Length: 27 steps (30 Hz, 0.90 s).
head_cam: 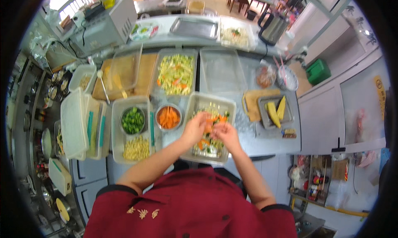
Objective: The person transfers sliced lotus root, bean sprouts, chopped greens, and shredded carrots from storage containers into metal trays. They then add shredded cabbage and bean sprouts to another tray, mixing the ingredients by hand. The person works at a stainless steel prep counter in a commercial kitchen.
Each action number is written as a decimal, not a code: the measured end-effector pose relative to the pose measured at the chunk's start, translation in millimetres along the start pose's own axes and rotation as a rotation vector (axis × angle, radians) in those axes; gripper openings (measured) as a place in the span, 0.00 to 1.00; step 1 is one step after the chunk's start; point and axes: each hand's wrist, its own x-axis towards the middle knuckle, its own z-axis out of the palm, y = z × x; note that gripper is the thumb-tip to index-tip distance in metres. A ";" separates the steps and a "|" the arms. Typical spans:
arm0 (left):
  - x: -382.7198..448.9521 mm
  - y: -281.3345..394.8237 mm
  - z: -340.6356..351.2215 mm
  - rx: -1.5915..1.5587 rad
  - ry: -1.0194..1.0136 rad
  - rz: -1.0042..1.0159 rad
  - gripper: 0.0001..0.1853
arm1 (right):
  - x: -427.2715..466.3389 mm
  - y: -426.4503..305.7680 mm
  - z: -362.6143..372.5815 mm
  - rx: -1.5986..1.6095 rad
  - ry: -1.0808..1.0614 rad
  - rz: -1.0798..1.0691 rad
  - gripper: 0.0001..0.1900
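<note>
Both my hands are over a rectangular plastic container (228,105) that holds pale chopped pieces, green bits and orange carrot slices (203,143). My left hand (197,127) is bent at the container's left side, and my right hand (225,133) faces it with curled fingers. Orange pieces show between the two hands; which fingers grip them is too blurred to tell. Left of this container stands a round bowl of sliced carrots (168,117). Farther left, a plastic tub (115,144) holds a bowl of chopped greens (133,120) and a heap of pale yellow pieces (136,148).
Behind is a container of mixed vegetables (176,74), beside a clear plastic lid (222,70). A metal tray (262,124) with yellow pieces stands at the right. Stacked lidded tubs (74,126) and a wooden cutting board (147,73) lie left. An electric kettle (273,28) stands on the back shelf.
</note>
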 end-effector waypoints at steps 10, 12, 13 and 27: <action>-17.1 -21.5 -33.0 -0.225 -0.032 -0.154 0.16 | -23.2 -2.9 -14.7 -0.322 -0.009 -0.079 0.04; -24.4 -22.4 -26.8 -0.050 -0.103 -0.183 0.14 | -20.6 28.8 -27.2 -0.504 0.110 -0.079 0.05; -28.5 -29.6 -21.9 0.044 -0.062 -0.097 0.11 | -21.3 29.4 -25.9 -0.547 0.137 -0.076 0.05; -7.5 -20.6 -13.9 0.454 -0.019 0.123 0.34 | -18.7 -16.4 -7.9 -1.119 0.050 -0.440 0.06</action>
